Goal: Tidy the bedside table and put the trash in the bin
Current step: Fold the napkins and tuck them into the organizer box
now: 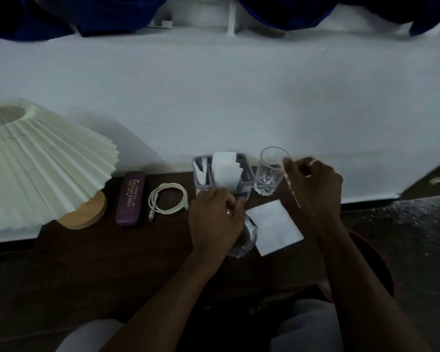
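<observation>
On the dark wooden bedside table [87, 262] my left hand [214, 219] grips the top of a clear glass [247, 237] standing near the middle. My right hand [313, 186] holds a second clear glass [269, 171], tilted, at the table's back edge against the white wall. A white folded tissue [274, 227] lies flat between the two hands. Behind my left hand a grey organiser [247, 171] holds white tissues. A coiled white cable [168, 199] and a purple glasses case [130, 198] lie to the left.
A pleated cream lamp [36, 158] on a wooden base [87, 212] fills the table's left end. A dark red round bin [376, 262] sits on the speckled floor at the right, under my right forearm. My knees show at the bottom.
</observation>
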